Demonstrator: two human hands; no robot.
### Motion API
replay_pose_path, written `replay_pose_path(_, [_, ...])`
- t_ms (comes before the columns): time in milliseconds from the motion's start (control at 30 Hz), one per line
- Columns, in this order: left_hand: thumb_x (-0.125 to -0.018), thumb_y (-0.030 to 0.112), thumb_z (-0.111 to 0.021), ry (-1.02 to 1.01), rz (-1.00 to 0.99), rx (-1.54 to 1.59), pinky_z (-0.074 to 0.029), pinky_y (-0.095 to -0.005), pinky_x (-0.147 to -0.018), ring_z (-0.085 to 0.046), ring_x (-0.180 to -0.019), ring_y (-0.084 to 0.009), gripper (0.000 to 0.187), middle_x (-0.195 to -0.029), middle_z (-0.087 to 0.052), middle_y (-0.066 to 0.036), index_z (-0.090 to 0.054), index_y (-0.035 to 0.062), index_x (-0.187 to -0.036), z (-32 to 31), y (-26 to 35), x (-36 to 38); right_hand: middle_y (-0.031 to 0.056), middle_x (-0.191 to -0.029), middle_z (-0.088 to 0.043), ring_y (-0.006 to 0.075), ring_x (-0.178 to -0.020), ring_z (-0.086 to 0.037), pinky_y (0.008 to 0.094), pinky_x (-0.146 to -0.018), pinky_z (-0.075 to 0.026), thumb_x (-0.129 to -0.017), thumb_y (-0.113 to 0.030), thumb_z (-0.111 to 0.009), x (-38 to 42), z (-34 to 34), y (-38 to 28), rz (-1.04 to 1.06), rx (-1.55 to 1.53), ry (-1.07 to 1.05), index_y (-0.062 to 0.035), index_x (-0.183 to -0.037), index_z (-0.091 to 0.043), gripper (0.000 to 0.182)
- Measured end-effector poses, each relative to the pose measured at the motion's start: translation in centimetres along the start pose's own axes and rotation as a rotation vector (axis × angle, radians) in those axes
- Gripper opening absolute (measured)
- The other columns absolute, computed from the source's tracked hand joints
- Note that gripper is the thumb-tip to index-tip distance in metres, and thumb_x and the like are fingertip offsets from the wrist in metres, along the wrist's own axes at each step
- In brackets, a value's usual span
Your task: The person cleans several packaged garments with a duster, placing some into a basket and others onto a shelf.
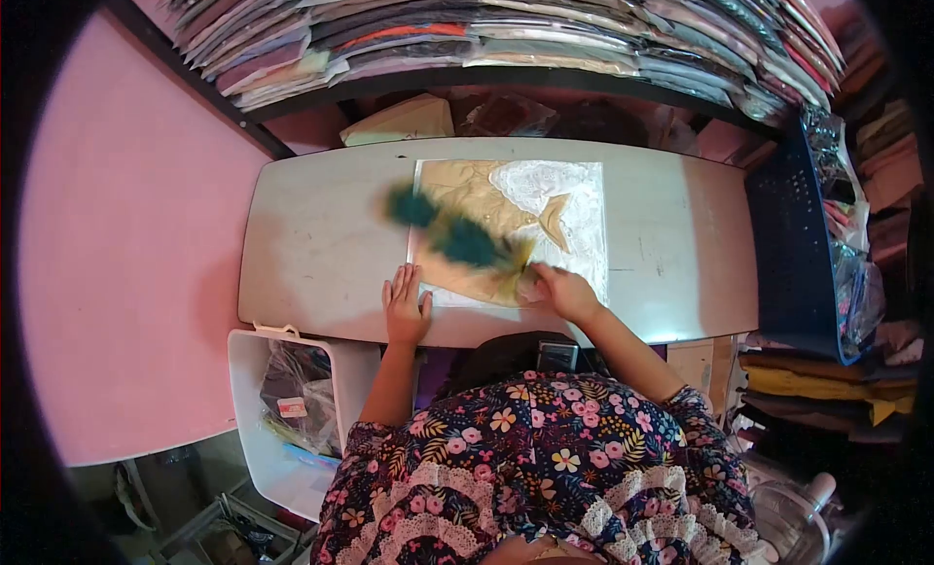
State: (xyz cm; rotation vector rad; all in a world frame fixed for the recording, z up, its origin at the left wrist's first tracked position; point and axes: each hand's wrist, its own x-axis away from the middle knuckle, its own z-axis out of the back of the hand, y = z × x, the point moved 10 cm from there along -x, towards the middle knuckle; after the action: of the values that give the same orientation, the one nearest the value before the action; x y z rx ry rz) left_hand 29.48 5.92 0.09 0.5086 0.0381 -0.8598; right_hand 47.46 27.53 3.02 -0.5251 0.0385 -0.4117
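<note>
A tan folded shirt [457, 191] with its collar showing lies in a clear plastic bag [593, 181] on the table. My right hand [562, 291], at the bag's near right part, is closed round the lower end of a fluffy green and yellow duster [462, 239]. Motion blurs the duster, which slants up and left across the shirt; its grip is mostly hidden by my fingers. At the bag's near left corner, my left hand [405, 307] rests flat, fingers stretched out.
Bagged folded clothes fill a shelf [486, 76] behind the pale table [671, 205]. A blue basket [803, 244] with plastic packets stands at the right. Below the left edge is a white bin [355, 380] holding plastic wrappers. A pink wall [146, 225] rises at left.
</note>
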Motion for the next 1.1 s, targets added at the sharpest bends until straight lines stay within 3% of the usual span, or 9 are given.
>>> replay_pose_path(133, [-0.083,0.024,-0.055,0.023,-0.031,-0.038,-0.019,-0.048,-0.109,-0.033,-0.133,-0.0255,0.056,-0.138,-0.044,-0.012,-0.043,0.0079,-0.135,-0.7,-0.1,-0.1,0.0175,-0.089,-0.063,0.0372,-0.075,-0.063,0.048,-0.064,-0.05,-0.084,-0.018,-0.05,3.7,1.8,3.7,-0.141,0.047,0.076,-0.0162,-0.118,-0.051,0.034])
replay_pose_path(267, [-0.081,0.023,-0.056,0.022,0.005,-0.124,-0.01,-0.0571,-0.108,-0.032,-0.133,-0.0295,0.056,-0.136,-0.045,-0.014,-0.045,0.0061,-0.132,-1.4,1.4,0.3,0.023,-0.08,-0.062,0.0427,-0.075,-0.06,0.0521,-0.063,-0.046,-0.087,-0.016,-0.049,8.6,7.5,12.2,-0.618,0.028,0.411,-0.0084,-0.107,-0.052,0.021])
replay_pose_path(400, [-0.079,0.023,-0.058,-0.141,-0.047,-0.1,0.001,-0.0653,-0.104,-0.03,-0.133,-0.0326,0.052,-0.13,-0.051,-0.015,-0.051,0.0057,-0.127,-2.6,6.0,1.7,0.0253,-0.086,-0.062,0.0437,-0.078,-0.059,0.0513,-0.065,-0.046,-0.086,-0.011,-0.052,11.6,8.9,12.7,-0.583,-0.051,0.538,-0.0052,-0.114,-0.047,0.029])
replay_pose_path(467, [-0.078,0.024,-0.059,-0.172,-0.105,-0.049,0.001,-0.0664,-0.104,-0.029,-0.134,-0.0315,0.049,-0.123,-0.056,-0.014,-0.053,0.0068,-0.124,-1.3,8.1,1.5,0.0242,-0.091,-0.061,0.0428,-0.079,-0.059,0.0502,-0.067,-0.047,-0.085,-0.013,-0.054,11.6,7.0,8.8,-0.246,-0.101,0.452,-0.0082,-0.119,-0.045,0.034])
replay_pose_path(567, [-0.078,0.026,-0.06,-0.432,0.061,-0.078,-0.002,-0.0659,-0.104,-0.028,-0.134,-0.0307,0.055,-0.13,-0.051,-0.011,-0.049,0.0081,-0.129,-3.2,7.4,-0.2,0.0222,-0.091,-0.062,0.0419,-0.078,-0.06,0.0498,-0.067,-0.047,-0.084,-0.012,-0.054,12.9,4.1,5.6,-0.277,-0.069,0.128,-0.0113,-0.117,-0.046,0.034])
replay_pose_path(633, [-0.08,0.03,-0.06,-0.087,-0.11,-0.088,-0.005,-0.0649,-0.105,-0.026,-0.135,-0.0294,0.061,-0.14,-0.04,-0.009,-0.041,0.0087,-0.135,-2.2,7.3,-2.1,0.0225,-0.089,-0.062,0.0423,-0.078,-0.06,0.0498,-0.066,-0.047,-0.085,-0.012,-0.053,13.8,4.3,7.4,-0.356,-0.075,0.228,-0.0107,-0.116,-0.046,0.032])
replay_pose_path(800, [-0.084,0.032,-0.058,-0.179,-0.185,-0.183,-0.008,-0.0597,-0.107,-0.021,-0.137,-0.0276,0.066,-0.148,-0.027,-0.008,-0.033,0.0083,-0.14,-4.5,6.7,-3.4,0.0245,-0.083,-0.062,0.0429,-0.079,-0.06,0.0497,-0.066,-0.047,-0.087,-0.011,-0.051,15.2,6.6,13.6,-0.683,-0.195,0.572,-0.0068,-0.108,-0.05,0.021])
replay_pose_path(933, [-0.084,0.033,-0.057,-0.125,-0.168,-0.121,-0.01,-0.0547,-0.109,-0.023,-0.137,-0.028,0.067,-0.147,-0.029,-0.009,-0.032,0.0061,-0.14,-4.4,6.1,-2.9,0.0202,-0.09,-0.063,0.0416,-0.081,-0.06,0.0485,-0.068,-0.048,-0.085,-0.014,-0.053,12.2,4.5,7.0,-0.187,-0.179,0.239,-0.0111,-0.114,-0.052,0.029])
replay_pose_path(1100, [-0.081,0.037,-0.059,-0.051,-0.176,-0.15,-0.012,-0.0538,-0.109,-0.029,-0.134,-0.0276,0.066,-0.143,-0.036,-0.011,-0.04,0.004,-0.135,-4.0,6.3,-3.0,0.022,-0.085,-0.062,0.0417,-0.076,-0.06,0.05,-0.065,-0.047,-0.085,-0.013,-0.052,10.7,5.9,11.3,-0.409,-0.092,0.386,-0.0112,-0.114,-0.051,0.03])
